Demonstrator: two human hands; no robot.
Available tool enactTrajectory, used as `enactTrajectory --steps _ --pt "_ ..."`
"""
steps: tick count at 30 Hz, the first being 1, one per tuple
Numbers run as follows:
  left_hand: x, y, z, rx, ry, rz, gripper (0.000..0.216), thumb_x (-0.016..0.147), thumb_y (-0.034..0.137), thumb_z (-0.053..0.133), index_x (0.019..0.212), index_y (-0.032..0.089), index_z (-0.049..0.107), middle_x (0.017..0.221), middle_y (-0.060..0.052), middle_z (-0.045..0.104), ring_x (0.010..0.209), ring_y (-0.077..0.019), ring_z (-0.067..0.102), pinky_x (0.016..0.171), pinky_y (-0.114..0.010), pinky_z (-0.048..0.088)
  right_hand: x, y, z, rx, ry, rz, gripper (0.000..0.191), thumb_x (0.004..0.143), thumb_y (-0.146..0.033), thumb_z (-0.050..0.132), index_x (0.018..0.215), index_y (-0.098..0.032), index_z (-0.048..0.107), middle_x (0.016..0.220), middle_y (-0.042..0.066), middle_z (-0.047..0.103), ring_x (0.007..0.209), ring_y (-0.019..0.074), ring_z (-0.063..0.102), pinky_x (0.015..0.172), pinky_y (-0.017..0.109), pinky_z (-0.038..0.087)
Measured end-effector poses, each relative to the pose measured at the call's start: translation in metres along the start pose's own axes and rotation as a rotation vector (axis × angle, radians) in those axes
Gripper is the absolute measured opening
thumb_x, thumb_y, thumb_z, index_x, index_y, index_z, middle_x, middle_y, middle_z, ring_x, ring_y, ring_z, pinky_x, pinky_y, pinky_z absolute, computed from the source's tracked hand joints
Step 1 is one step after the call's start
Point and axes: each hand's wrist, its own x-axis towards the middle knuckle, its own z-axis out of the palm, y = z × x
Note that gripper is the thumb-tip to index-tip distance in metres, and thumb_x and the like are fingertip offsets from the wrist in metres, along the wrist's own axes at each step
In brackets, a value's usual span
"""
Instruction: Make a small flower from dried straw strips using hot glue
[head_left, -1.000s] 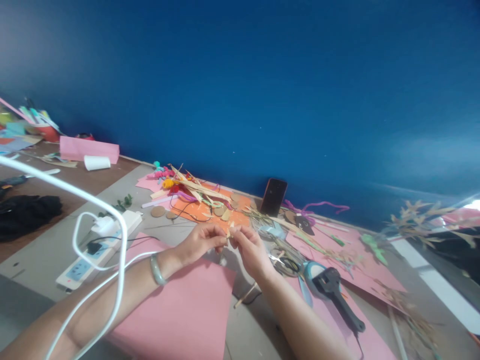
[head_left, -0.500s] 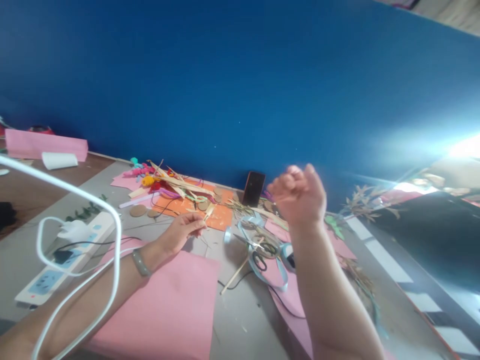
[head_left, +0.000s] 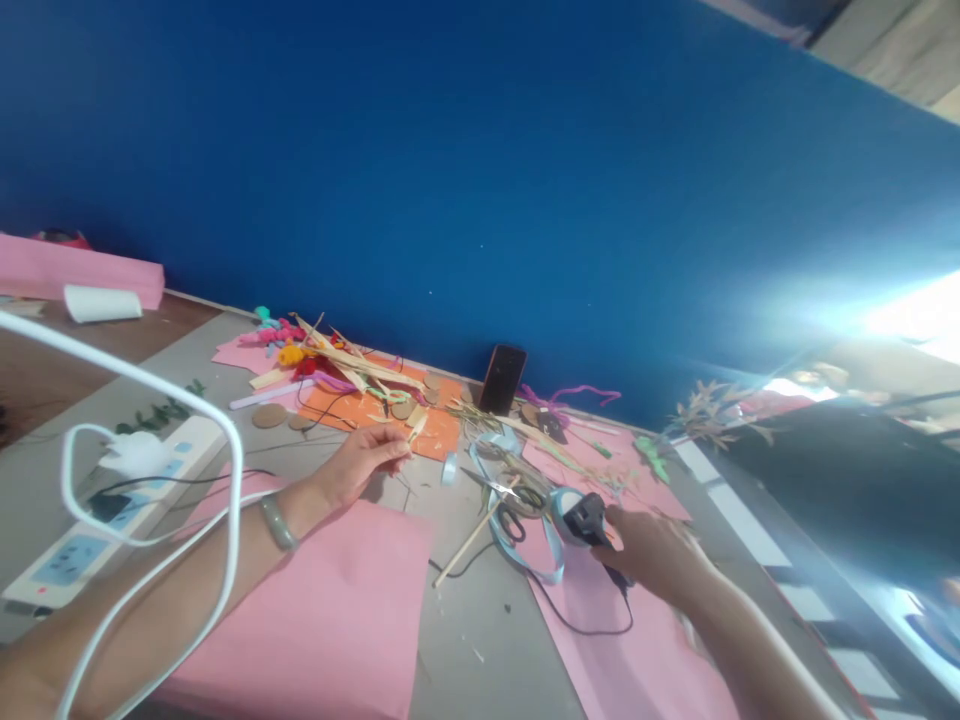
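My left hand (head_left: 367,462) is closed in a pinch on a small pale strip (head_left: 417,424), which looks like dried straw or thin wood. It hovers above the near edge of an orange sheet (head_left: 435,432). On the right, the fingers of my right hand (head_left: 645,550) are around the handle of a black corded glue gun (head_left: 586,518). A roll of light blue ribbon (head_left: 562,502) touches or nearly touches the glue gun. Just left of it lie scissors (head_left: 517,505) with dark handles, among loops of ribbon and dry stems.
A phone (head_left: 503,380) leans against the blue wall (head_left: 480,200). Pink paper (head_left: 337,610) lies in front of me. A white cable (head_left: 238,480) loops across the left side near a power strip (head_left: 82,555). Pipe cleaners and wooden strips (head_left: 360,365) are heaped at the back.
My right hand has come down from its raised position near the wall and taken hold of the glue gun. My left hand keeps its pinch on the strip. The view has shifted slightly.
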Motion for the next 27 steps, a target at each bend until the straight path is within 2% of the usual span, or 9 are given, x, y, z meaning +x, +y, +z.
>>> enactTrajectory --steps 3,7,9,12,15,18,21,24,27 --pt "0.001 -0.003 0.000 -0.009 0.003 0.011 0.021 0.067 0.027 0.079 0.073 0.013 0.064 0.065 -0.001 0.067 0.052 -0.0079 0.056 0.050 -0.019 0.041 -0.007 0.002 0.035 0.059 -0.051 0.087 0.030 0.077 -0.022 0.056 0.105 -0.015 0.054 0.080 0.009 0.070 0.076 0.0285 0.068 0.056 0.029 0.038" --pt "-0.001 -0.001 -0.001 -0.009 -0.073 0.024 0.020 0.069 0.027 0.078 0.074 0.014 0.064 0.062 0.000 0.065 0.053 -0.0091 0.056 0.050 -0.020 0.041 -0.007 0.001 0.056 0.193 0.023 0.203 0.037 0.081 -0.017 0.047 0.116 -0.009 0.044 0.072 0.011 0.069 0.066 0.0269 0.068 0.051 0.029 0.040" --pt "-0.001 0.001 -0.002 -0.002 -0.108 0.038 0.019 0.070 0.027 0.078 0.073 0.014 0.064 0.058 0.001 0.062 0.052 -0.0090 0.055 0.052 -0.021 0.042 -0.010 0.001 0.052 0.193 0.139 0.267 0.036 0.082 -0.022 0.045 0.116 -0.009 0.045 0.072 0.013 0.069 0.065 0.0290 0.068 0.051 0.031 0.042" --pt "-0.004 0.005 0.000 0.021 -0.128 0.059 0.020 0.069 0.028 0.077 0.073 0.014 0.064 0.057 0.002 0.060 0.051 -0.0079 0.053 0.054 -0.021 0.042 -0.025 -0.003 0.032 0.255 0.423 0.335 0.045 0.083 -0.035 0.046 0.121 -0.011 0.045 0.082 0.015 0.069 0.067 0.0305 0.068 0.052 0.034 0.045" --pt "-0.008 0.010 0.007 0.066 -0.140 0.070 0.021 0.070 0.030 0.077 0.070 0.013 0.063 0.056 0.002 0.059 0.050 -0.0073 0.051 0.053 -0.021 0.041 -0.045 -0.022 0.007 0.523 0.571 0.226 0.042 0.081 -0.047 0.051 0.113 -0.019 0.053 0.083 0.009 0.068 0.064 0.0264 0.065 0.053 0.033 0.047" --pt "-0.013 0.014 0.014 0.133 -0.156 0.085 0.022 0.071 0.030 0.075 0.068 0.013 0.062 0.054 0.002 0.058 0.050 -0.0079 0.050 0.053 -0.022 0.041 -0.057 -0.053 -0.012 0.835 0.430 -0.053 0.032 0.085 -0.051 0.048 0.081 -0.021 0.060 0.063 0.005 0.062 0.064 0.0237 0.061 0.058 0.032 0.047" --pt "-0.016 0.014 0.017 0.192 -0.155 0.118 0.021 0.071 0.030 0.075 0.070 0.013 0.063 0.055 0.002 0.059 0.051 -0.0086 0.052 0.054 -0.023 0.043 -0.055 -0.086 -0.024 1.020 0.210 -0.305 0.038 0.090 -0.051 0.045 0.074 -0.019 0.060 0.059 0.003 0.058 0.057 0.0187 0.056 0.056 0.030 0.043" --pt "-0.016 0.012 0.018 0.231 -0.161 0.162 0.021 0.072 0.031 0.075 0.071 0.013 0.063 0.055 0.001 0.059 0.051 -0.0095 0.054 0.054 -0.023 0.044 -0.046 -0.108 -0.032 1.081 0.020 -0.428 0.045 0.092 -0.053 0.040 0.072 -0.017 0.059 0.054 0.001 0.053 0.051 0.0154 0.050 0.051 0.027 0.038" --pt "-0.016 0.011 0.017 0.256 -0.185 0.186 0.023 0.072 0.032 0.075 0.070 0.013 0.063 0.057 0.001 0.060 0.052 -0.0094 0.055 0.054 -0.022 0.044 -0.039 -0.120 -0.038 1.084 -0.003 -0.461 0.048 0.092 -0.053 0.039 0.067 -0.017 0.057 0.054 0.001 0.051 0.052 0.0144 0.048 0.051 0.026 0.036"
